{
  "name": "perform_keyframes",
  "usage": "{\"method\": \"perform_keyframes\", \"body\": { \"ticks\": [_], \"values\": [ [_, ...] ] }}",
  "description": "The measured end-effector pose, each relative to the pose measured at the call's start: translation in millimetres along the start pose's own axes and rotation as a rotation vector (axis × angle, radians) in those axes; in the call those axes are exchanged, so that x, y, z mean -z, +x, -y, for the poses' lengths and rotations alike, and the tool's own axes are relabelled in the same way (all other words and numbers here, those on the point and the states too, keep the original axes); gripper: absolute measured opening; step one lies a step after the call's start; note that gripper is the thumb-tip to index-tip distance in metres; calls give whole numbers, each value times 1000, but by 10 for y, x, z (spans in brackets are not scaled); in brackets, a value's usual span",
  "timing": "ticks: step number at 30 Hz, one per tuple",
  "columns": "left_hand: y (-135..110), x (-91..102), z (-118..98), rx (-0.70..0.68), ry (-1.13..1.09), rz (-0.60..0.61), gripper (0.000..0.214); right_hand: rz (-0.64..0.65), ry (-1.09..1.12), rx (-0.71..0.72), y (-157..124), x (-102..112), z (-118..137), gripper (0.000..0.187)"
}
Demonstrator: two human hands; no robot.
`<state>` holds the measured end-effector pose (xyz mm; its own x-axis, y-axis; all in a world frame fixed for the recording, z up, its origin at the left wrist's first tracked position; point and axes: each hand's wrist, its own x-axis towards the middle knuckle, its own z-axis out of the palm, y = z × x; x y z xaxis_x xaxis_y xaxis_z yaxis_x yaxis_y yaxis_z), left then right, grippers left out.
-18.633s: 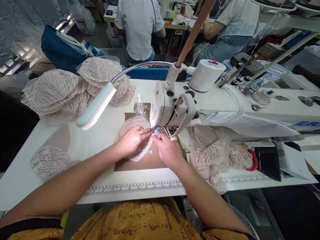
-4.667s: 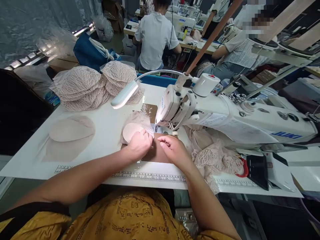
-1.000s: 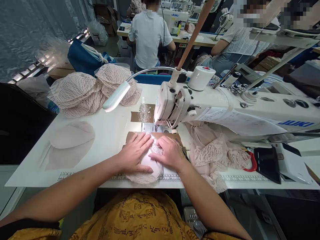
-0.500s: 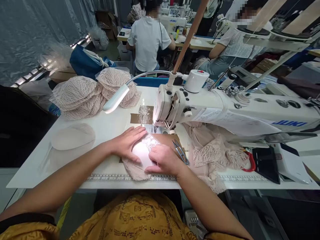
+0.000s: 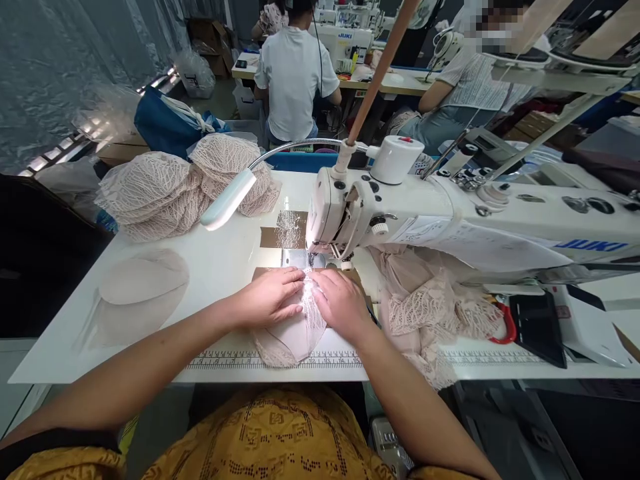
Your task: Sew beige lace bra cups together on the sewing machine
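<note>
A beige lace-and-fabric cup piece [image 5: 290, 340] lies on the sewing machine table in front of me, its far end at the needle area [image 5: 310, 260]. My left hand [image 5: 270, 297] rests flat on the piece's left side, fingers stretched and thumb apart. On the lace's right side lies my right hand [image 5: 343, 300], its fingers reaching towards the presser foot and its thumb on the lace. The white sewing machine [image 5: 400, 200] stands just beyond. Thread snips are mostly covered by my right hand.
Lace piles [image 5: 150, 193] sit at the back left, near a lamp [image 5: 230, 200]. Sheer cut pieces [image 5: 140, 293] lie left. More lace [image 5: 425, 307], red-handled scissors [image 5: 509, 323] and a dark phone-like object [image 5: 537, 327] are right. A ruler tape [image 5: 225, 360] lines the front edge. Two co-workers sit beyond.
My right hand has uncurled from the lace edge and moved forward beside the needle. My left hand has shifted slightly right and nearer me. The piece has turned, its lace edge now pointing to the needle.
</note>
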<state>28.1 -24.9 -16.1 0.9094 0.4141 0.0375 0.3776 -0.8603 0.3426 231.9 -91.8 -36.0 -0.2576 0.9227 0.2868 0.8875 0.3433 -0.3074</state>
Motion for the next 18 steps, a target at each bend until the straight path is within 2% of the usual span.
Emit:
{"method": "perform_keyframes", "body": {
  "ticks": [2,5,13,18],
  "values": [
    [37,4,18,-14,-8,1,52,82,-76,-47,17,3,-11,37],
    [79,36,26,13,-11,-15,54,151,-139,-73,41,-10,-13,39],
    [184,82,93,74,136,102,58,125,-186,-105,86,-46,7,40],
    [257,144,283,-19,124,124,58,140,-210,-156,141,-42,44,37]
  ]
}}
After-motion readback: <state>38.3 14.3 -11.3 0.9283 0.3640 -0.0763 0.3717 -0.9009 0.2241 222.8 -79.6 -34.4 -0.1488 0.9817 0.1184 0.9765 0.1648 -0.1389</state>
